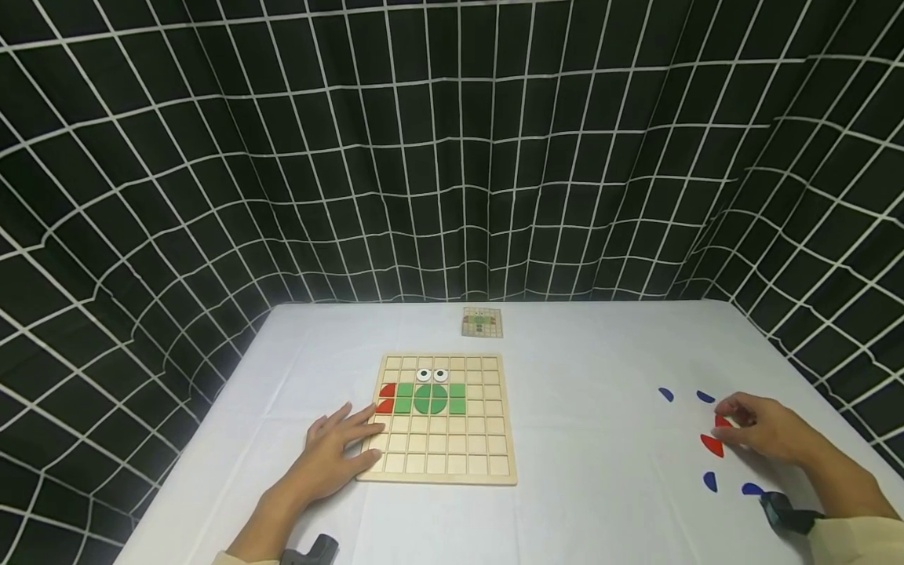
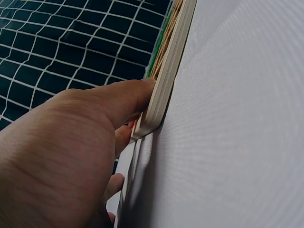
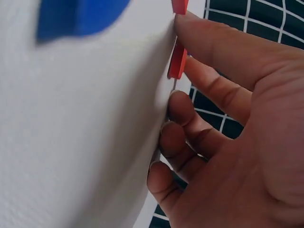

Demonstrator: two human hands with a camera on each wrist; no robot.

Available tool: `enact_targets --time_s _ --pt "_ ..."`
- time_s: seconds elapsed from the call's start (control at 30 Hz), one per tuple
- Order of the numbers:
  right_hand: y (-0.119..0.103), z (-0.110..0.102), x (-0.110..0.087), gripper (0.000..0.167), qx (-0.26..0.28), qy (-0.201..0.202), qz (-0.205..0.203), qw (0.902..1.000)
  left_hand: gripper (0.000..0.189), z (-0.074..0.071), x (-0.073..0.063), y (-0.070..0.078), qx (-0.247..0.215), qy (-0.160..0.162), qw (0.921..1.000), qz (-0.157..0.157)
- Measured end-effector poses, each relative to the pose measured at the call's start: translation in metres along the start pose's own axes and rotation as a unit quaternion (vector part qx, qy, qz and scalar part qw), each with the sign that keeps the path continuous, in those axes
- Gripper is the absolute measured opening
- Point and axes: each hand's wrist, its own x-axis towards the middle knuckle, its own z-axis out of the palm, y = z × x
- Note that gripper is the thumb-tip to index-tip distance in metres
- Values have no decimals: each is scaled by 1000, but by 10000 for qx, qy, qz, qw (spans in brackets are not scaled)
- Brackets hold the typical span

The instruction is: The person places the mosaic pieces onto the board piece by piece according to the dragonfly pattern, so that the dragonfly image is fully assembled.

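Observation:
On the left, a wooden grid board (image 1: 452,444) lies flat on the table. My left hand (image 1: 332,453) rests at its left edge, fingers spread, thumb and fingertips over the rim; the left wrist view shows the thumb (image 2: 128,97) against the frame. Set in the board are red quarter-round pieces (image 1: 386,398), green squares (image 1: 405,398), a green disc of quarters (image 1: 431,399) and two eye discs (image 1: 431,376). At far right my right hand (image 1: 766,428) has thumb and index finger around a red quarter-round piece (image 3: 177,61), close to the tabletop. A second red piece (image 1: 712,445) lies beside the thumb.
Several blue half-round pieces (image 1: 709,481) lie scattered around my right hand. A small pattern card (image 1: 482,322) with a similar picture lies behind the board. White cloth (image 1: 579,392) covers the table, and black gridded curtains (image 1: 452,157) hang behind and at the sides.

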Motion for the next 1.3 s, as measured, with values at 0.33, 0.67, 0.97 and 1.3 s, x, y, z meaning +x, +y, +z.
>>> enact_targets --time_s 0.33,0.67,0.97,1.3 --pt "0 0 -5 40 170 53 190 9997 40 0 0 2 -34 13 10000 -19" --pt "-23 -12 -18 46 228 1147 76 9931 39 -1 -1 2 -39 63 9999 74" --pt "-73 -17 -31 41 408 2161 -553 9740 39 -1 -2 2 -64 18 10000 46" --pt "-137 -8 -39 30 698 3033 -1602 9367 39 -1 -1 2 -76 70 9998 139"
